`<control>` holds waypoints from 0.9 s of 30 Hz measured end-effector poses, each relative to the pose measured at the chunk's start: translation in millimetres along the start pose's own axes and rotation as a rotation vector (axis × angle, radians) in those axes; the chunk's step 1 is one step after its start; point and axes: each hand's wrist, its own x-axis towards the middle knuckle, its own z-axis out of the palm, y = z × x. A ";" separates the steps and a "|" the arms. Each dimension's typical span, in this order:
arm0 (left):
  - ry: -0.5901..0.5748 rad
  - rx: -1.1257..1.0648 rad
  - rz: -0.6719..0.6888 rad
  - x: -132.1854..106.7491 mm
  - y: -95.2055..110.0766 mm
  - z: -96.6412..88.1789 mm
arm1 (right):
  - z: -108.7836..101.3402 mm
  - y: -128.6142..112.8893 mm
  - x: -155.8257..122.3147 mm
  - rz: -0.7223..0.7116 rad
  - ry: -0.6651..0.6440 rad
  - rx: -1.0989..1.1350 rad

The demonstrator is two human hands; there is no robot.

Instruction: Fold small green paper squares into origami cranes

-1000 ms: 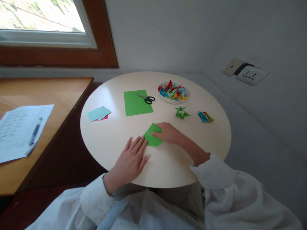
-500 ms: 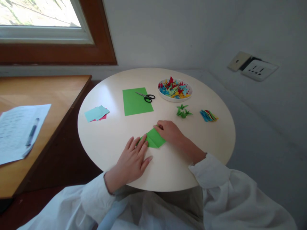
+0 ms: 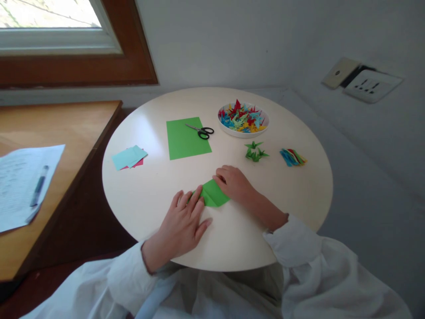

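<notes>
A creased piece of green paper [image 3: 215, 195] lies near the front middle of the round table, between my two hands. My left hand [image 3: 184, 219] rests on its left part with fingers stretched out and slightly spread, hiding that end. Curled fingers of my right hand [image 3: 234, 182] pinch the paper's upper right edge; the fingertips are partly hidden. Beyond my hands, scissors [image 3: 201, 131] with black handles lie across a larger green paper sheet [image 3: 184, 144]. Several small folded green paper cranes [image 3: 255, 153] sit beyond my right hand.
A white round dish [image 3: 229, 130] at the back holds many colourful paper cranes. Narrow folded paper pieces [image 3: 292, 157] lie to the right. Light blue and red paper squares [image 3: 129, 157] are at the left. A wooden desk [image 3: 83, 119] bears printed sheets [image 3: 20, 186] and a pen [image 3: 40, 186].
The head view has shifted slightly, so the table's far things appear a little higher. Both hands stay on the green paper with nearly the same pose.
</notes>
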 end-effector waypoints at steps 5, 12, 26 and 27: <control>0.010 0.020 -0.003 0.0 0.6 0.9 | 1.6 3.3 -0.9 -0.044 0.021 0.001; -0.010 0.029 -0.019 -0.9 1.3 0.9 | 5.6 7.1 -1.9 -0.071 0.052 0.039; 0.028 -0.001 -0.051 -3.0 1.1 3.2 | 13.0 18.4 -6.7 -0.072 0.161 0.151; 0.016 -0.001 -0.051 -3.1 1.0 2.8 | 13.4 18.7 -6.9 -0.078 0.159 0.145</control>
